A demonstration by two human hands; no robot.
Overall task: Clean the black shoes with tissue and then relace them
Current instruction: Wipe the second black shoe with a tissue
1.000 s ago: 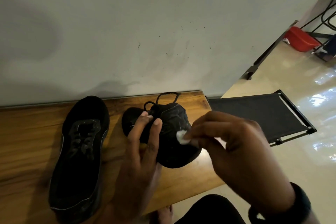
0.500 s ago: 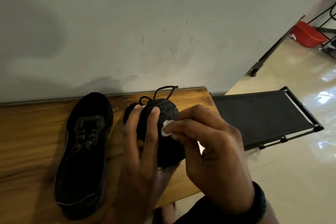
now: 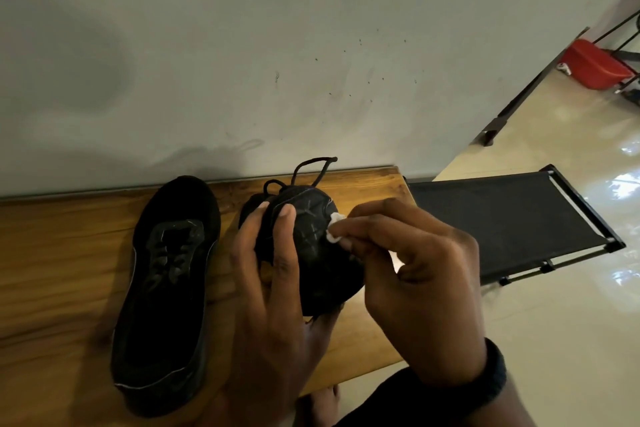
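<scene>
One black shoe (image 3: 166, 291) lies flat on the wooden table (image 3: 52, 270), sole down, toe toward the wall. My left hand (image 3: 273, 302) grips the second black shoe (image 3: 311, 239), tilted up with its sole facing me; a black lace (image 3: 311, 166) loops out from its far end. My right hand (image 3: 412, 291) pinches a small white tissue (image 3: 335, 227) against the right side of that sole. A dark band sits on my right wrist.
A grey wall stands directly behind the table. To the right, a black fabric rack (image 3: 512, 222) with a metal frame sits low over the glossy floor. A red container (image 3: 595, 64) lies far right near metal legs. My knee and bare foot show below the table edge.
My right hand slid the tissue across the held shoe's sole, first left toward the middle, then back to its right edge. The left hand keeps its grip; the other shoe stays put.
</scene>
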